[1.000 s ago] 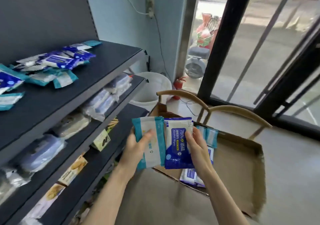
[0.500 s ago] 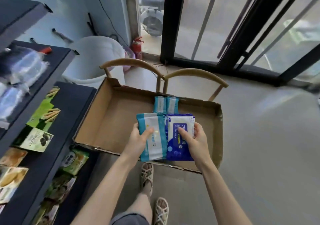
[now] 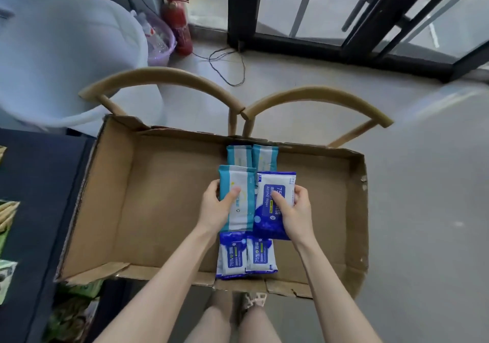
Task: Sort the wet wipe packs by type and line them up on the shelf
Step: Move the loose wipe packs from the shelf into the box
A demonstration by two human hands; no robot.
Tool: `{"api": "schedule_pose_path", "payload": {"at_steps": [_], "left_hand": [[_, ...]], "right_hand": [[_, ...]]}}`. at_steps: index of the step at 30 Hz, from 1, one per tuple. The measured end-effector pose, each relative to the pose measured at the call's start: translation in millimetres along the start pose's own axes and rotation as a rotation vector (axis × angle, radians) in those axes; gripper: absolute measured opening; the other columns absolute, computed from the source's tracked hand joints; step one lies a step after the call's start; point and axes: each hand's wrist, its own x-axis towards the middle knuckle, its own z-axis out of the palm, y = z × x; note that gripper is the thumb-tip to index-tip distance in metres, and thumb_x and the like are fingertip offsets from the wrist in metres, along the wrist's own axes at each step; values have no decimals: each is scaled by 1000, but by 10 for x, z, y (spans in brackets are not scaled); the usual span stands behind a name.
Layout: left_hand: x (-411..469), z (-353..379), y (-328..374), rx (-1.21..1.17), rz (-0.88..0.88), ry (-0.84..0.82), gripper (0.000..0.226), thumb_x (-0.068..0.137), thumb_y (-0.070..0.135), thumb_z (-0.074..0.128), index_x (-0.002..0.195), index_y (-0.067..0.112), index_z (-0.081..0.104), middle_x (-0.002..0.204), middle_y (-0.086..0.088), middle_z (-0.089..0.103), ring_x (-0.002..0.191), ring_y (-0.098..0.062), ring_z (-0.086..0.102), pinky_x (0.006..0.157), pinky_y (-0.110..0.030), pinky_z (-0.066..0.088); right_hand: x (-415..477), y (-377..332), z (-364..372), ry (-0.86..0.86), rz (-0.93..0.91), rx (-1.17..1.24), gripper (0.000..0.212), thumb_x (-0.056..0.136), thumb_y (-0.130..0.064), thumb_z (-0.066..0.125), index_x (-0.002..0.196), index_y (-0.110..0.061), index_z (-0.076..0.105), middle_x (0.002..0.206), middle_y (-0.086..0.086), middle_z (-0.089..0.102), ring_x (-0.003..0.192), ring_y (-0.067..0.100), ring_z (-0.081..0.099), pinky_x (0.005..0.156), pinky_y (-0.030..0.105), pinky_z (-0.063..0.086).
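Observation:
My left hand [image 3: 215, 207] grips a teal-and-white wipe pack [image 3: 239, 184] with the thumb across its front. My right hand [image 3: 297, 211] grips a dark blue alcohol wipe pack [image 3: 276, 186] beside it. Both packs hang over a shallow cardboard box [image 3: 158, 197]. Inside the box, two teal packs [image 3: 252, 156] lie at the far wall and two blue packs [image 3: 246, 256] lie at the near wall. Only a dark corner of the shelf [image 3: 39, 184] shows at the left.
The box rests on two wooden chairs [image 3: 315, 95]. A large white bucket [image 3: 66, 51], a purple basin and a red fire extinguisher [image 3: 177, 22] stand beyond. Snack packs [image 3: 8, 221] lie on the lower shelf boards at the left. Glass doors are at the back.
My view has swung from the shelf down to the box. Both hands, still holding their packs, have moved down over the box's middle.

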Motion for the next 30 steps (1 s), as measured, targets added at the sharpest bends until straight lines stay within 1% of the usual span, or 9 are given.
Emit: {"api": "schedule_pose_path", "payload": {"at_steps": [5,8,12,16,18,21,23,27,30], "left_hand": [[864,148,-241,60,-20,37,23,89,21,64,109,15,52,99,3,64,94,-16,64,84,-38,55],[1290,247,-380,59,-30,49,24,90,20,62,110,17,50,97,7,63,92,-12,65,82,-36,56],[1706,362,-500,28,0,68,24,92,20,59,113,20,49,98,8,63,88,-4,64,67,-19,55],[1988,461,-674,115,52,100,30,93,32,57,121,22,49,113,6,54,96,-3,59,82,-27,54],[2089,493,-828,289,98,173,46,93,42,52,135,24,41,124,5,36,107,-2,46,94,-25,43],[2184,517,-1013,358,109,132,71,89,64,40,148,37,10,147,9,24,132,-13,33,109,-44,33],[2221,512,-1059,238,49,18,77,84,71,39,144,49,-2,149,6,31,127,-13,46,99,-45,47],[2273,492,-1083,177,43,-24,76,87,59,42,147,43,-2,141,5,46,108,-8,61,67,-14,53],[2272,505,-1101,169,54,-20,74,87,59,43,147,43,2,137,3,49,106,-11,63,69,-24,58]], "right_hand": [[822,264,196,66,38,-14,31,88,-19,65,110,-19,44,103,0,65,86,12,69,69,29,57],[1248,411,284,79,58,-53,33,87,-24,67,112,-21,45,106,-1,64,87,10,68,65,24,57],[1735,589,343,101,45,-120,41,84,-33,69,117,-25,45,119,4,57,99,13,65,73,30,58],[2034,704,427,116,-19,-223,37,86,-35,66,115,-29,45,123,-3,41,108,9,54,80,27,54],[2139,820,459,146,-78,-381,40,88,-43,61,121,-27,44,128,-5,35,120,9,41,97,37,46],[2201,979,494,106,-149,-515,68,88,-61,44,143,-24,26,143,-3,35,130,12,35,107,49,34],[2220,1032,498,18,-97,-420,76,85,-71,38,146,-39,7,139,-8,45,123,12,48,100,49,43],[2281,1049,454,-37,-75,-429,72,86,-70,37,143,-43,4,126,-14,57,105,9,62,89,48,52],[2281,1044,437,-51,-75,-423,69,87,-67,39,143,-41,7,123,-14,57,102,7,63,87,47,53]]}}
